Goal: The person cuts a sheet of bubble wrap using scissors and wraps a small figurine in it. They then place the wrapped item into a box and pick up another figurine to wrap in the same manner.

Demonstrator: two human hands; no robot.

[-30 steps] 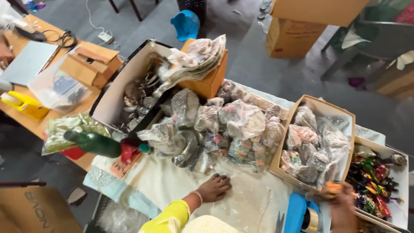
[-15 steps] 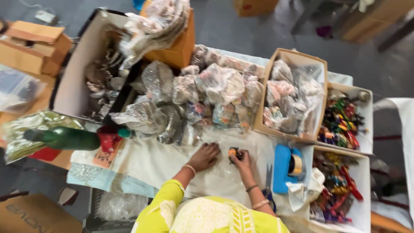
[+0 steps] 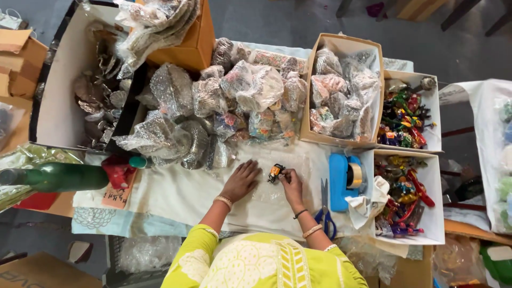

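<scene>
We noted the right hand [image 3: 292, 184] with fingers clamped on a small colourful figurine [image 3: 276, 172], the left hand [image 3: 242, 180] at its 9 o'clock, fingers together, flat on the plastic sheet [image 3: 186, 192].

Right hand [image 3: 291, 184], which one second earlier reached toward the open boxes at the lower right of the frame, came back to the middle of the table [image 3: 176, 194]. It brought a small orange and black figure [image 3: 276, 172], absent from the cloth before, and set it down just right of the left hand [image 3: 242, 180], fingertips on it. Left hand shifted little, flat on the cloth. Camera view swung right and centred over the table.
</scene>
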